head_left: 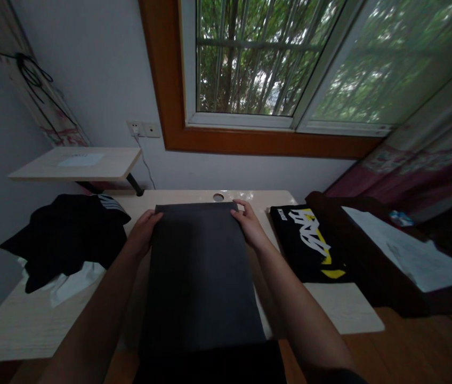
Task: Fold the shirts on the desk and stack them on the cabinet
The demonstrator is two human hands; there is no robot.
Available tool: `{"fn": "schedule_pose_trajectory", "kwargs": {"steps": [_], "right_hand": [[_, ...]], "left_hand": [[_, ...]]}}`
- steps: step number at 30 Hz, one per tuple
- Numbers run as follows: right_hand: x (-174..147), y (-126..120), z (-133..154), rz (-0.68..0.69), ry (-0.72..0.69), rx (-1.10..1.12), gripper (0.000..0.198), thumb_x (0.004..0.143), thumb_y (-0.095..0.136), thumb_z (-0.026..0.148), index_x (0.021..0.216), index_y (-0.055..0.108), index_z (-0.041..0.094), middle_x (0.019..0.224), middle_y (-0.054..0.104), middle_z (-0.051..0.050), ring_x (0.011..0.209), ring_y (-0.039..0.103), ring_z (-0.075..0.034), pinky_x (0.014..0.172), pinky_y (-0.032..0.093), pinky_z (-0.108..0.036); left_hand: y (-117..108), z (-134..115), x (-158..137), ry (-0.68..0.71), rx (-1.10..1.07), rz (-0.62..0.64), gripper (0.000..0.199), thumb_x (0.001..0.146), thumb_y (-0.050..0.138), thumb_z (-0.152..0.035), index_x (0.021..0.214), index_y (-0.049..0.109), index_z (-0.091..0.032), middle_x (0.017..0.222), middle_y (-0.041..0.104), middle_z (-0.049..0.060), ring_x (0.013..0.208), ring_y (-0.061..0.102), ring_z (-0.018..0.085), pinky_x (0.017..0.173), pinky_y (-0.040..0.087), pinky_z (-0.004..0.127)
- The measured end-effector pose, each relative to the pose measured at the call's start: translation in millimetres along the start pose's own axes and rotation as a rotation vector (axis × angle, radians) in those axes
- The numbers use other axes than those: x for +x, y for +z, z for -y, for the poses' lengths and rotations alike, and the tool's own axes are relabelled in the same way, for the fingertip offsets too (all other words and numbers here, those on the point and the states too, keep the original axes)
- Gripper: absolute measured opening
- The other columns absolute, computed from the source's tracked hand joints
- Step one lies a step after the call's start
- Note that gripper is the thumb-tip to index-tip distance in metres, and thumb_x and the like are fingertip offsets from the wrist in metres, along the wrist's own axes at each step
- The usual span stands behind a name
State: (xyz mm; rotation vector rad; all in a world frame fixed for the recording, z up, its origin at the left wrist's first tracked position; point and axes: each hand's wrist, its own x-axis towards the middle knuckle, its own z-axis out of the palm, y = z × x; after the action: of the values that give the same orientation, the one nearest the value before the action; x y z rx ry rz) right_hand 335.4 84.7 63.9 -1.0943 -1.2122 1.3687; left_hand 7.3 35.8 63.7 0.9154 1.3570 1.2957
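Note:
A flat dark grey rectangular panel (204,272) extends from the middle of the desk toward my body. Whether it is a board or folded cloth, I cannot tell. My left hand (144,229) grips its far left corner, thumb on top and fingers partly hidden beneath. At the far right corner my right hand (248,221) holds it the same way, with the index finger stretched along the back edge. Right of my right hand lies a folded black shirt (290,240) with white lettering and yellow patches. Left of my left hand is a crumpled pile of black clothing (74,234).
White cloth (76,282) pokes out under the black pile. The light wooden desk (346,306) stands against the wall, with a raised shelf (110,160) at the left and a round cable hole (218,197). A dark surface at the right carries a pale sheet (410,250).

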Motion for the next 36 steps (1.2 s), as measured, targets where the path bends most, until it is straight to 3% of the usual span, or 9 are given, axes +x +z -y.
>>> {"fn": "schedule_pose_trajectory", "kwargs": {"steps": [4, 10, 14, 18, 21, 24, 32, 36], "right_hand": [[25.2, 2.5, -9.4, -0.065, 0.013, -0.095, 0.061, 0.077, 0.065, 0.044, 0.131, 0.042, 0.028, 0.076, 0.060, 0.005, 0.061, 0.056, -0.015, 0.059, 0.045, -0.027], [31.3, -6.5, -46.4, -0.088, 0.058, -0.331, 0.059, 0.079, 0.064, 0.040, 0.132, 0.043, 0.027, 0.074, 0.060, 0.005, 0.062, 0.056, -0.016, 0.061, 0.045, -0.027], [9.6, -16.8, -51.6, -0.066, 0.068, -0.274, 0.064, 0.082, 0.064, 0.045, 0.139, 0.039, 0.029, 0.077, 0.062, 0.005, 0.062, 0.057, -0.016, 0.059, 0.046, -0.027], [-23.4, -25.8, -45.3, 0.015, 0.138, -0.165, 0.072, 0.082, 0.066, 0.050, 0.145, 0.035, 0.030, 0.075, 0.060, 0.006, 0.056, 0.053, -0.013, 0.052, 0.041, -0.024], [-49.3, -32.4, -41.5, 0.085, 0.164, -0.120, 0.074, 0.081, 0.069, 0.053, 0.144, 0.038, 0.029, 0.073, 0.057, 0.007, 0.051, 0.046, -0.010, 0.048, 0.034, -0.021], [-67.3, -37.6, -44.5, 0.103, 0.141, -0.133, 0.072, 0.080, 0.070, 0.052, 0.143, 0.042, 0.029, 0.085, 0.061, 0.003, 0.055, 0.048, -0.010, 0.048, 0.035, -0.021], [-70.8, -33.1, -64.5, -0.075, 0.004, -0.415, 0.057, 0.081, 0.069, 0.046, 0.132, 0.054, 0.027, 0.102, 0.067, -0.004, 0.085, 0.067, -0.021, 0.070, 0.053, -0.031], [-62.5, -26.2, -66.4, -0.091, 0.048, -0.520, 0.060, 0.080, 0.070, 0.047, 0.134, 0.051, 0.027, 0.095, 0.069, -0.002, 0.081, 0.068, -0.022, 0.072, 0.052, -0.032]], "left_hand": [[5.6, 6.5, 22.1, 0.049, 0.070, -0.082, 0.046, 0.074, 0.076, -0.049, 0.107, 0.058, -0.021, 0.085, 0.068, 0.000, 0.073, 0.066, 0.017, 0.066, 0.050, 0.027], [0.4, 40.4, 30.9, -0.122, 0.196, -0.103, 0.050, 0.079, 0.072, -0.043, 0.120, 0.055, -0.021, 0.092, 0.069, 0.006, 0.077, 0.068, 0.019, 0.067, 0.051, 0.029], [-12.5, 48.6, 15.7, -0.075, 0.215, -0.083, 0.055, 0.079, 0.072, -0.041, 0.126, 0.051, -0.022, 0.105, 0.069, 0.007, 0.087, 0.070, 0.019, 0.075, 0.054, 0.031], [-22.2, 50.7, -13.5, -0.010, 0.296, 0.015, 0.070, 0.075, 0.076, -0.046, 0.133, 0.046, -0.020, 0.109, 0.070, 0.010, 0.094, 0.071, 0.024, 0.082, 0.056, 0.038], [-28.5, 50.4, -39.7, -0.047, 0.401, 0.140, 0.083, 0.076, 0.075, -0.054, 0.142, 0.038, -0.020, 0.108, 0.072, 0.011, 0.095, 0.072, 0.027, 0.081, 0.058, 0.042], [-33.7, 49.9, -59.5, -0.091, 0.499, 0.216, 0.088, 0.078, 0.073, -0.057, 0.148, 0.033, -0.022, 0.103, 0.074, 0.011, 0.091, 0.074, 0.030, 0.077, 0.058, 0.042], [-26.7, 44.2, -67.9, -0.089, 0.508, 0.208, 0.099, 0.075, 0.076, -0.055, 0.154, 0.026, -0.023, 0.101, 0.076, 0.011, 0.087, 0.076, 0.031, 0.075, 0.058, 0.042], [-17.7, 42.6, -67.1, -0.073, 0.490, 0.190, 0.100, 0.073, 0.079, -0.047, 0.154, 0.027, -0.022, 0.108, 0.075, 0.013, 0.091, 0.075, 0.031, 0.078, 0.059, 0.043]]}}
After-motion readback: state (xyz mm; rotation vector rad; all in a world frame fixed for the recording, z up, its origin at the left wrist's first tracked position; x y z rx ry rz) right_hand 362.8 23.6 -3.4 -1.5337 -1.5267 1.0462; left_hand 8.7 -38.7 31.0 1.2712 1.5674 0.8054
